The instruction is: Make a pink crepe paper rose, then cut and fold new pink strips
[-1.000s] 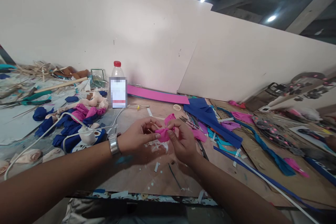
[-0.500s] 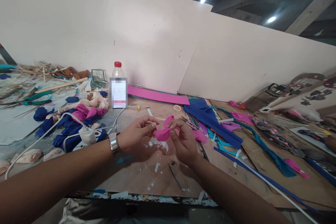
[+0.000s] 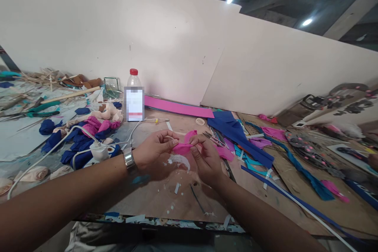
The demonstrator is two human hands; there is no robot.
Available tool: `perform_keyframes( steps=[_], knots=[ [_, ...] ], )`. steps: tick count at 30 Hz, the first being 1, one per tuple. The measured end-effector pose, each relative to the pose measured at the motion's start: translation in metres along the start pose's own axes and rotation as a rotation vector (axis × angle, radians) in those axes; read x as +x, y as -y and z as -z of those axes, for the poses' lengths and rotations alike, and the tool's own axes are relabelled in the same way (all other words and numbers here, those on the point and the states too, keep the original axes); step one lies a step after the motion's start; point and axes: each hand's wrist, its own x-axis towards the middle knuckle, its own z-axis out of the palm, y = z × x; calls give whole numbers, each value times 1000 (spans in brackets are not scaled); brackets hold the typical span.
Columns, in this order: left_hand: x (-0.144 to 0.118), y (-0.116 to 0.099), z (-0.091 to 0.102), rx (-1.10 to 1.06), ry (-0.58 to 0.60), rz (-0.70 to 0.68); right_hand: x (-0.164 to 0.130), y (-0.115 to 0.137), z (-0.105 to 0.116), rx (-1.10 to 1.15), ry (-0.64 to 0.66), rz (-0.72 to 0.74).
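Between my hands, above the middle of the table, is a pink piece of crepe paper (image 3: 182, 148), gathered and folded. My right hand (image 3: 203, 155) pinches its right part between thumb and fingers. At its left end, the thumb and index finger of my left hand (image 3: 156, 147) close on the paper's edge. A watch is on my left wrist. More pink paper (image 3: 223, 152) lies just behind my right hand, and scissors (image 3: 214, 138) rest beside it, partly hidden. Below my hands, a whitish curved scrap (image 3: 180, 161) lies on the table.
Left stand a power strip with a white plug (image 3: 99, 151) and cable, rolled fabric-like flowers (image 3: 78, 141) and green-handled pliers (image 3: 44, 109). A phone (image 3: 135, 104) leans on a bottle (image 3: 134, 76). Blue paper strips (image 3: 240, 138) and cardboard (image 3: 298, 173) lie right. A tape roll (image 3: 200, 121) sits behind.
My left fingers have drawn the left part of the pink paper flatter and narrower; before, it hung as a rounder, fuller flap. My right hand keeps its pinch.
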Motion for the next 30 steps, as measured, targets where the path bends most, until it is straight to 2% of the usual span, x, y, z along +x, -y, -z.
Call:
perform_keyframes(
  steps=[4, 9, 12, 18, 30],
  knots=[
    [1, 1, 0, 131, 8, -13, 1, 2, 1, -10, 4, -2],
    [-7, -3, -3, 586, -12, -290, 3, 6, 1, -94, 47, 26],
    [-11, -5, -5, 758, 32, -354, 4, 8, 0, -138, 73, 39],
    [-11, -5, -4, 785, 48, -343, 4, 8, 0, -178, 92, 71],
    [-10, -4, -4, 647, 33, -288, 4, 11, 1, -164, 94, 60]
  ],
)
